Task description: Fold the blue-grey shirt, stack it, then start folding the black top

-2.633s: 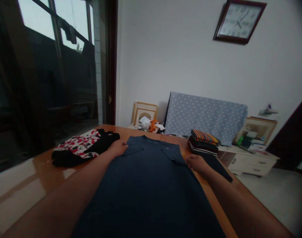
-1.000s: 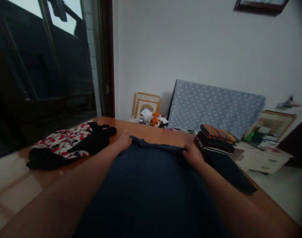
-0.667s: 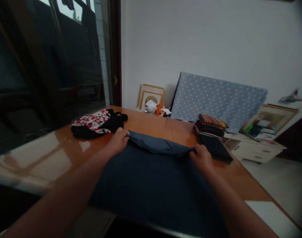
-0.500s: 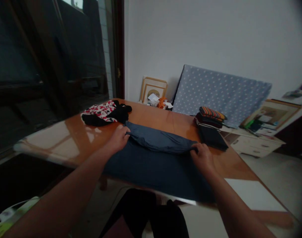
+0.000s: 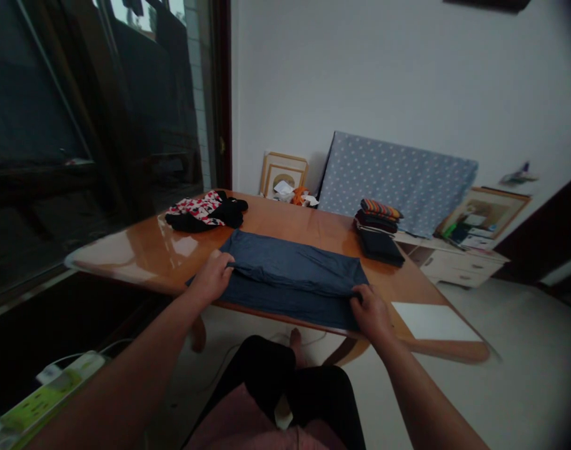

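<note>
A dark blue-grey garment (image 5: 295, 262) lies partly folded over itself along the near edge of the wooden table (image 5: 285, 215); its exact kind does not show. My left hand (image 5: 215, 275) pinches the left end of the folded-over layer. At the right end of that layer, my right hand (image 5: 370, 309) has its fingers closed on the cloth. The fold's edge runs between both hands, with a lower layer of the same cloth showing in front of it.
Black clothing with a red-and-white pattern (image 5: 201, 211) lies at the far left. Folded clothes (image 5: 379, 228) are stacked at the right. A white sheet (image 5: 435, 322) rests near the right corner. Beside my left arm is a green-and-white power strip (image 5: 46, 400).
Both hands have come nearer to me, drawing the folded layer toward the table's front edge, so less of the lower layer shows. The view has shifted slightly.
</note>
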Demonstrator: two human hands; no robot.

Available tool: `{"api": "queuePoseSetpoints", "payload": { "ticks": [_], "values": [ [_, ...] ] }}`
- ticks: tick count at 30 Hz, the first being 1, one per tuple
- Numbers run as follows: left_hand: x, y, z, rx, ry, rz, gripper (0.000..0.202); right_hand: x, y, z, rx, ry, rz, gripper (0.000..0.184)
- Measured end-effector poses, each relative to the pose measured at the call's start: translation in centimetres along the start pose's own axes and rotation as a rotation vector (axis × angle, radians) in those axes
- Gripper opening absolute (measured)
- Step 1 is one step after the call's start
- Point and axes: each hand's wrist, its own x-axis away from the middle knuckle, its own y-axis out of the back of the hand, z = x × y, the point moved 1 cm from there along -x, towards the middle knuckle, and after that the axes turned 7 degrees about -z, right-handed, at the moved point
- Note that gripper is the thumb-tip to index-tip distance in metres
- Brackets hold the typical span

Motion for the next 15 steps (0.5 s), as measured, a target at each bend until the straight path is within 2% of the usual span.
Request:
{"api": "queuePoseSetpoints", "payload": {
  "ticks": [5,7,11,15],
  "values": [
    [1.2,1.1,-0.4,-0.173,0.012,0.140,0.017,1.1,1.0,0.2,0.132,0.007,0.140,0.029],
    [1.5,1.7,-0.8,-0.243,-0.012,0.145,0.019,1.1,1.6,0.6,0.157,0.003,0.179,0.029],
    [1.8,2.3,-2.2,-0.258,-0.061,0.093,0.020,1.0,2.6,2.5,0.133,-0.006,0.139,0.031],
    [1.9,1.4,-4.1,-0.146,-0.088,0.111,0.026,0.5,1.9,5.4,0.084,0.008,0.126,0.036]
  ]
}}
